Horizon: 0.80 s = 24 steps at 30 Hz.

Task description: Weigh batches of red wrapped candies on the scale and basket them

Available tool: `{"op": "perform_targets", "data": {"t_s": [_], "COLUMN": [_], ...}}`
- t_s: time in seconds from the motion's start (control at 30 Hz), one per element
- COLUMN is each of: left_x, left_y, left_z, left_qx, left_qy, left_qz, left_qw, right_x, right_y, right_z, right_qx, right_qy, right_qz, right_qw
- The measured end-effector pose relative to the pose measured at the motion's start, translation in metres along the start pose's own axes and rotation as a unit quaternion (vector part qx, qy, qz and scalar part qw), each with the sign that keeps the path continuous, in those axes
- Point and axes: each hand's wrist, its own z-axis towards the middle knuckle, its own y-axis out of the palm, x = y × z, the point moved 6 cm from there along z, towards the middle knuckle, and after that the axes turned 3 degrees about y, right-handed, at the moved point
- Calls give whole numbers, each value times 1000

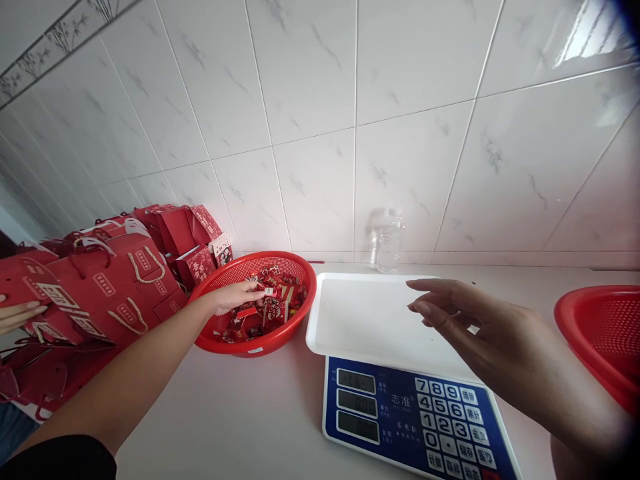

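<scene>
Head view, left side: The left hand [233, 298] extends over the left basket [287, 337], its fingertips closed on a packet [271, 292] just above the other packets [275, 312]. The pinch is at the near end of the packet, so most of its printed face stays exposed; a fingertip hold probably suits so small and light an item. The basket's raised wall appears to keep the loose packets together. Bags [115, 287] stand grouped beyond the left forearm, beside the basket; another person's hand [20, 315] touches them at the frame edge.

Head view, centre and right: The scale [395, 433] rests on the table [200, 413], keypad and displays toward the wearer, presumably for easy reading. Its tray [365, 320] lies directly beside the left basket, an arrangement that keeps both within short reach. The right hand [500, 327] hangs above the tray, palm down, fingers loosely bent and parted from the thumb; no item is visible in it. The bottle [390, 243] stands near the wall [320, 100], behind the tray, apparently out of the way. The right basket [563, 307] sits beyond the right forearm, partly out of frame; its contents cannot be determined.
</scene>
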Motion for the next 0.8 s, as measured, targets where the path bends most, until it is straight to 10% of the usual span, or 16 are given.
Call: {"op": "perform_targets", "data": {"t_s": [0.3,0.57,0.8], "left_x": [50,119,155], "left_y": [17,83,112], "left_z": [-3,7,15], "left_qx": [0,-82,21], "left_qy": [92,148,181], "left_qz": [-26,-65,-221], "left_qw": [995,983,958], "right_x": [2,3,2], "right_y": [5,5,19], "right_z": [1,-2,-2], "right_qx": [-16,-24,-89], "right_qy": [1,-5,2], "right_qz": [-19,-27,-17], "right_qw": [1000,999,996]}}
